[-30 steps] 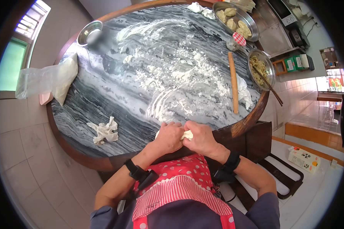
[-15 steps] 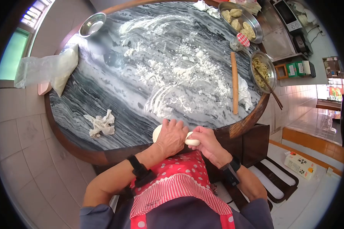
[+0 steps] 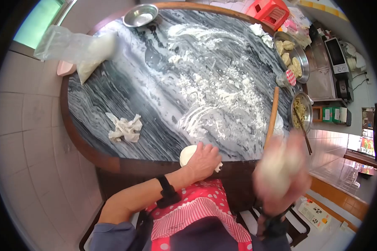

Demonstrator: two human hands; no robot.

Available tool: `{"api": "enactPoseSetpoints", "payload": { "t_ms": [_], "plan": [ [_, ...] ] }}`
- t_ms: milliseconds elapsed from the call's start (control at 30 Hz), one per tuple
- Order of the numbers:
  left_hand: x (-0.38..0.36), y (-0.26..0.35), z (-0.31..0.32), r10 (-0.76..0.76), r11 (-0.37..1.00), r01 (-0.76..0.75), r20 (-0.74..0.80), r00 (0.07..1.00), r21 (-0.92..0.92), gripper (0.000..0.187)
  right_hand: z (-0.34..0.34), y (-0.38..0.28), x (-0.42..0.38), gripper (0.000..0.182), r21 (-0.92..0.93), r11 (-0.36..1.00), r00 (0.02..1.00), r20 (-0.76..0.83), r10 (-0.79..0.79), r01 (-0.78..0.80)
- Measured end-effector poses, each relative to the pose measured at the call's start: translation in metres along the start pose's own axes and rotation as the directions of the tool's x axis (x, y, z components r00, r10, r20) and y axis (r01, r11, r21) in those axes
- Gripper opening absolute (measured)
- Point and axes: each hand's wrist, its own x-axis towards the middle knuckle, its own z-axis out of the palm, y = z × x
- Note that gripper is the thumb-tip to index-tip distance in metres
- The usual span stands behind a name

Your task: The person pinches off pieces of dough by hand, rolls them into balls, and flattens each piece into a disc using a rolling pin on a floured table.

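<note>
The table (image 3: 113, 92) fills most of the frame, dark veined marble in a brown rim, with flour (image 3: 226, 92) strewn thickly from its middle toward the lower right. The apron (image 3: 188, 209), red with white dots, sits at bottom centre. The bag (image 3: 88, 69) slumps at upper left; the pan (image 3: 305, 62), holding pale lumps, is at upper right, and the bowl (image 3: 310, 115) with chopsticks is below it, right of the pin (image 3: 273, 113). Low in the centre, the left hand (image 3: 204, 162) is curled over the dough (image 3: 187, 155), its fingers close together and pressing down on it by the near edge of the table. The right hand (image 3: 281, 190), at lower right beyond the pin's near end, is badly blurred; a pale lump (image 3: 274, 169) shows in it, but whether the fingers pinch or merely cradle it I cannot tell. The dough should be light enough for one hand, soft and yielding, likely to stretch or dent under hard fingertips, and perhaps a little tacky where no flour coats it; best to take it from above with a broad, cupped palm. What shows of it is creamy white, smooth and rounded on the left, with a small ragged bit (image 3: 218, 167) poking out beyond the hand on the right
</note>
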Motion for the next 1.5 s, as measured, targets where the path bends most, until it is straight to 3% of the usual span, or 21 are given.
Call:
{"api": "enactPoseSetpoints", "payload": {
  "t_ms": [67,100,167,267,333,367,433,467,533,567,667,800,933,1000,1100,1133,1167,1267,1300,1367,1500],
  "plan": [
    [-0.001,-0.01,0.002,-0.074,0.984,0.059,-0.087,0.993,-0.17,0.019,-0.006,-0.022,0.034,0.035,-0.124,0.965,0.938,-0.292,0.187,-0.231],
    [0.0,-0.014,0.002,-0.105,0.982,0.084,-0.118,0.987,-0.169,0.026,-0.01,-0.015,0.042,0.035,-0.142,0.965,0.948,-0.265,0.179,-0.222],
    [-0.006,-0.014,0.001,-0.141,0.977,0.115,-0.142,0.98,-0.179,0.034,-0.031,0.029,0.045,0.043,-0.229,0.857,0.869,-0.312,0.384,-0.461],
    [-0.012,-0.016,-0.015,-0.204,0.932,0.181,-0.042,0.978,-0.313,0.055,-0.062,0.093,0.047,0.045,-0.178,0.808,0.813,-0.303,0.497,-0.561],
    [-0.023,-0.017,-0.023,-0.12,0.977,0.089,-0.157,0.98,-0.193,0.072,-0.074,0.124,0.052,0.046,-0.782,0.585,0.964,-0.075,0.256,-0.216],
    [-0.029,-0.018,-0.033,-0.111,0.967,0.111,0.012,0.994,-0.231,0.073,-0.073,0.128,0.056,0.046,-0.78,0.588,0.964,-0.069,0.257,-0.213],
    [-0.034,-0.025,-0.035,-0.107,0.953,0.133,0.108,0.988,-0.273,0.073,-0.062,0.131,0.076,0.042,-0.906,0.354,0.938,-0.112,0.329,-0.232],
    [-0.036,-0.028,-0.036,-0.097,0.934,0.158,0.2,0.975,-0.319,0.074,-0.057,0.137,0.082,0.042,-0.905,0.36,0.938,-0.104,0.331,-0.228],
    [-0.036,-0.028,-0.044,-0.138,0.921,0.199,0.196,0.971,-0.335,0.073,-0.047,0.148,0.096,0.031,-0.956,0.282,0.979,-0.02,0.204,-0.078],
    [-0.036,-0.028,-0.046,-0.172,0.905,0.233,0.194,0.966,-0.355,0.071,-0.055,0.165,0.101,0.029,-0.965,0.22,0.985,0.161,0.059,0.144],
    [-0.033,-0.027,-0.04,-0.218,0.901,0.264,0.166,0.962,-0.345,0.07,-0.066,0.2,0.105,0.032,-0.942,0.068,0.935,0.335,0.117,0.329],
    [-0.041,-0.024,-0.038,-0.206,0.895,0.234,0.113,0.972,-0.379,0.069,-0.058,0.202,0.084,0.032,-0.88,0.109,0.85,0.474,0.229,0.462],
    [-0.039,-0.023,-0.036,-0.22,0.889,0.249,0.118,0.968,-0.384,0.069,-0.064,0.192,0.113,0.039,-0.92,0.059,0.893,0.39,0.227,0.387],
    [-0.042,-0.023,-0.033,-0.23,0.882,0.261,0.123,0.965,-0.393,0.068,-0.076,0.206,0.124,0.034,-0.891,0.001,0.855,0.436,0.282,0.454],
    [-0.046,-0.024,-0.026,-0.225,0.857,0.197,-0.001,0.974,-0.476,0.068,-0.079,0.208,0.126,0.04,-0.907,0.025,0.867,0.41,0.285,0.421],
    [-0.047,-0.023,-0.026,-0.231,0.879,0.176,-0.074,0.97,-0.443,0.069,-0.07,0.194,0.126,0.038,-0.96,0.264,0.924,0.185,0.336,0.097],
    [-0.049,-0.022,-0.025,-0.236,0.899,0.159,-0.146,0.961,-0.408,0.071,-0.066,0.186,0.126,0.037,-0.856,0.455,0.9,-0.027,0.436,-0.246],
    [-0.05,-0.022,-0.018,-0.246,0.899,0.175,-0.132,0.96,-0.4,0.074,-0.075,0.186,0.111,0.034,-0.947,0.286,0.885,0.007,0.466,-0.143],
    [-0.051,-0.022,-0.018,-0.245,0.899,0.175,-0.132,0.96,-0.401,0.074,-0.073,0.189,0.106,0.029,-0.972,0.234,0.943,0.103,0.318,0.028],
    [-0.05,-0.022,-0.02,-0.248,0.876,0.217,-0.015,0.969,-0.43,0.076,-0.075,0.184,0.108,0.028,-0.981,0.193,0.957,0.058,0.284,0.002],
    [-0.051,-0.023,-0.023,-0.258,0.873,0.233,-0.001,0.966,-0.428,0.076,-0.082,0.173,0.095,0.025,-0.988,0.15,0.973,0.063,0.222,0.03]
  ]
}}
